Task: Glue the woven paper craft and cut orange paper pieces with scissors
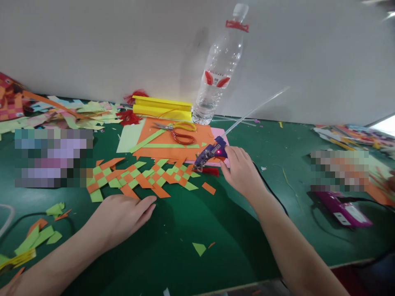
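My right hand (pixel 243 170) is wrapped round a purple hot glue gun (pixel 211 152) with a small red light lit. A clear glue stick (pixel 256 111) sticks out of its back, and its nozzle points down-left at the right end of the woven paper strips (pixel 157 174). These green and orange strips form a checked row with pointed ends. My left hand (pixel 123 213) rests just below the row, fingers curled and pressed together, with nothing visible at the fingertips. Its folded fingers are partly hidden. A loose orange paper piece (pixel 209 188) lies to the right of the row.
Scissors (pixel 177 129) lie on orange paper (pixel 197 153) behind the row. A water bottle (pixel 220 70) stands tilted in view by the wall, beside folded yellow paper (pixel 162 109). Scraps (pixel 43 234) lie left; a magenta device (pixel 342 209) with a cord lies right.
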{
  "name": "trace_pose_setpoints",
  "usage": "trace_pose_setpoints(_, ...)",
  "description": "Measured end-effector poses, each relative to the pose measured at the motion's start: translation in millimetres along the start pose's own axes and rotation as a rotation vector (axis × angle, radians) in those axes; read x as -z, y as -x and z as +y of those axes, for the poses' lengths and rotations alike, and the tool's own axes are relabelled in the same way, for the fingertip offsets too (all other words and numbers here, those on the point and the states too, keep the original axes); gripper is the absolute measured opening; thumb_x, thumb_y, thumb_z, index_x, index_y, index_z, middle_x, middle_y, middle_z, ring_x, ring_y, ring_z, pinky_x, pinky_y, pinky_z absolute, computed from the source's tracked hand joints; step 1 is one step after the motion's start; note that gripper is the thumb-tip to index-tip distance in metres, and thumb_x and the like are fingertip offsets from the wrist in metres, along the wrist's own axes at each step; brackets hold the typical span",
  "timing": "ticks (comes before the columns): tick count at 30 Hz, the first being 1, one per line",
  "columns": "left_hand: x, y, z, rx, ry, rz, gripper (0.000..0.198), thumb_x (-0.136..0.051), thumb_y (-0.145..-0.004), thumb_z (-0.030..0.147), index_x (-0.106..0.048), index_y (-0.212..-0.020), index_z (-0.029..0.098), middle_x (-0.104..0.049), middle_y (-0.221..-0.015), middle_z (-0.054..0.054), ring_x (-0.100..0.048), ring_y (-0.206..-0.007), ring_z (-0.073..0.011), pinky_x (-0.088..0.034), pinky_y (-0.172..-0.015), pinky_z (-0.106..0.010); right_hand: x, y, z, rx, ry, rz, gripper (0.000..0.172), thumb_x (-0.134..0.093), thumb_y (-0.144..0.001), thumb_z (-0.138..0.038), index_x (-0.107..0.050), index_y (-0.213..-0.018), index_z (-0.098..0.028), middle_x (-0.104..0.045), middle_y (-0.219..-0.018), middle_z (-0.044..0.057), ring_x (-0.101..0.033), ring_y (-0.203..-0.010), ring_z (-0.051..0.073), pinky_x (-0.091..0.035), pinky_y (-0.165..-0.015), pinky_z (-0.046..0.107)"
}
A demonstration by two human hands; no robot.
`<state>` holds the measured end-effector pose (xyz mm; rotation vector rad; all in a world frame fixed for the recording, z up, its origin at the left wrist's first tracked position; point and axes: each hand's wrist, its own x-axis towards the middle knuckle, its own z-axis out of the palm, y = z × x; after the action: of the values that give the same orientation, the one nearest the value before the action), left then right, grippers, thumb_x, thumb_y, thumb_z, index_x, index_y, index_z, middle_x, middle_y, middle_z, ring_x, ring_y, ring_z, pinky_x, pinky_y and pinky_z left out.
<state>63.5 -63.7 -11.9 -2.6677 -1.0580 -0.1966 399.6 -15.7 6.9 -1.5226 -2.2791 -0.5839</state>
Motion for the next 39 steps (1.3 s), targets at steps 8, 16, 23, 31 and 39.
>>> trace_pose_setpoints(8, -0.1, -0.1, -0.5, 0.0, 0.007, -0.004, 0.041, -0.031, -0.099, 0.027, -0.071, -0.093, 0.02, -0.06, -0.047, -0.001, -0.056, -0.037, -0.0185, -0.025, -0.039, -0.027, -1.3, 0.9, 1.9, -0.001, 0.013, -0.003, 0.035, -0.043, -0.089, -0.019, -0.045, -0.123, -0.009, -0.06, -0.105, 0.019, -0.055, -0.094, 0.031, -0.047, -0.081, 0.045)
trace_pose_setpoints(16, -1.1, 1.3, 0.0, -0.008, -0.005, 0.006, 0.039, -0.032, -0.099, 0.028, -0.07, -0.093, 0.021, -0.059, -0.047, 0.001, -0.058, -0.038, -0.019, -0.025, -0.039, -0.027, -3.1, 1.5, 2.7, -0.01, 0.003, 0.017, 0.036, -0.043, -0.09, -0.02, -0.045, -0.124, -0.009, -0.059, -0.107, 0.018, -0.055, -0.095, 0.03, -0.048, -0.08, 0.046)
trace_pose_setpoints(23, 0.3, 0.0, -0.2, -0.004, 0.001, -0.012, 0.041, -0.031, -0.099, 0.028, -0.071, -0.095, 0.02, -0.062, -0.049, -0.001, -0.058, -0.038, -0.0201, -0.028, -0.038, -0.027, -4.5, 1.7, 3.1, -0.004, 0.0, 0.025, 0.036, -0.043, -0.09, -0.021, -0.044, -0.124, -0.009, -0.059, -0.106, 0.019, -0.055, -0.096, 0.031, -0.048, -0.08, 0.046)
trace_pose_setpoints(31, -0.7, 0.9, -0.2, -0.009, 0.012, 0.019, 0.044, -0.028, -0.099, 0.027, -0.071, -0.092, 0.019, -0.06, -0.047, -0.002, -0.055, -0.036, -0.0192, -0.027, -0.037, -0.027, -3.9, 1.5, 3.1, -0.018, -0.018, 0.01, 0.038, -0.041, -0.091, -0.023, -0.042, -0.127, -0.012, -0.06, -0.108, 0.018, -0.056, -0.096, 0.032, -0.047, -0.082, 0.048)
trace_pose_setpoints(39, 0.4, 0.0, -0.3, 0.007, 0.05, -0.005, 0.04, -0.031, -0.098, 0.026, -0.071, -0.094, 0.019, -0.06, -0.047, -0.001, -0.054, -0.037, -0.0175, -0.028, -0.038, -0.025, -10.2, 2.1, 15.1, -0.054, 0.008, 0.104, 0.041, -0.047, -0.09, -0.031, -0.044, -0.125, -0.011, -0.06, -0.105, 0.019, -0.055, -0.098, 0.032, -0.047, -0.084, 0.049)
